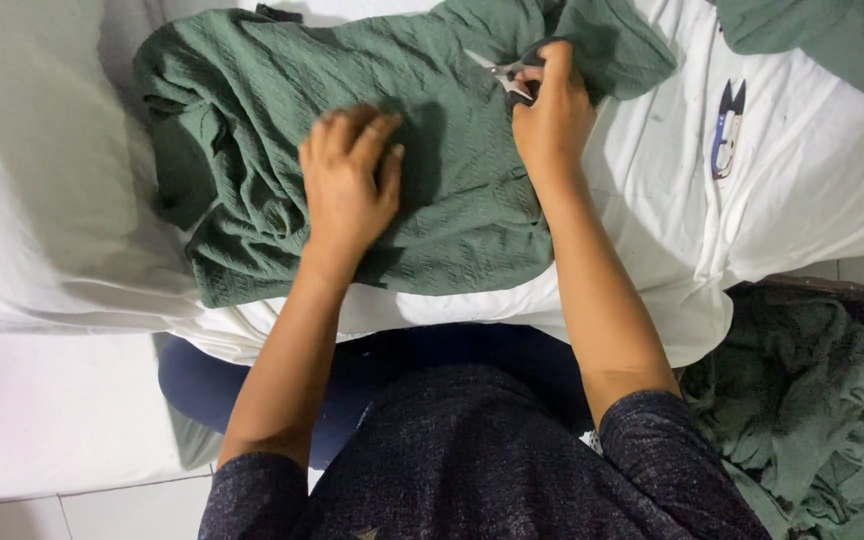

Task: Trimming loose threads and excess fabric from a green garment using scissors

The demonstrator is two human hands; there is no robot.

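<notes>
Green knit cloth (252, 110) bunched on white-covered tabletop (812, 190): soft, light, limp, stretchy. Left hand (347, 180) flat, open, pinning it. Right hand (552, 115) closed round scissors (514, 78) at upper edge. Best gripped by bunching folds.

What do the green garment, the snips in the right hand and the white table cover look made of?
Green garment: likely knit fabric, matte, with ribbed texture. Snips in the right hand: blades look like shiny metal. White cover: smooth woven cloth, creased.

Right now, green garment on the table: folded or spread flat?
Bunched, not flat: the green garment shows folds at its left edge; the left hand presses it.
</notes>
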